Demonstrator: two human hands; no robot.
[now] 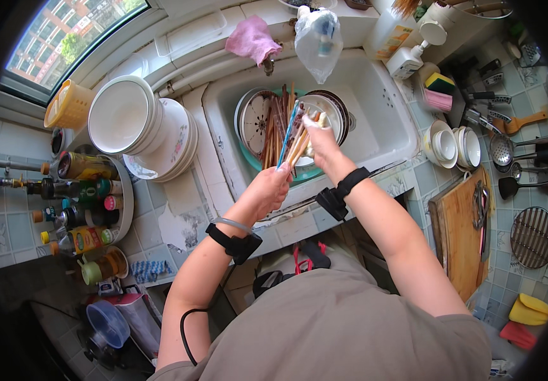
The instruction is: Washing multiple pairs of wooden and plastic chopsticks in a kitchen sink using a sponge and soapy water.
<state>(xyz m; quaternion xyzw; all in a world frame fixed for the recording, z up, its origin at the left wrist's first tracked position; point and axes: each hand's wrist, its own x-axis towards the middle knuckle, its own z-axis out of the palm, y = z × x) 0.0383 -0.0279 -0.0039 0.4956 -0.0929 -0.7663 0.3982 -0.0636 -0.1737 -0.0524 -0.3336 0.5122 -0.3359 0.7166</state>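
Observation:
My left hand is closed round the lower ends of a few chopsticks, one of them blue, which slant up over the sink. Pressed against their upper part, my right hand is curled round a whitish, foamy cloth; whether it is cloth or sponge is hard to make out. Behind my hands, more brown chopsticks lie in a pile on plates and bowls. A dark-patterned plate leans at the left, inside a green basin. Dark-rimmed bowls sit at the right.
The white sink surrounds the basin. A pink cloth drapes the tap, and a plastic bag hangs beside it. Stacked bowls and plates stand left. Small bowls, a cutting board and a soap bottle are right.

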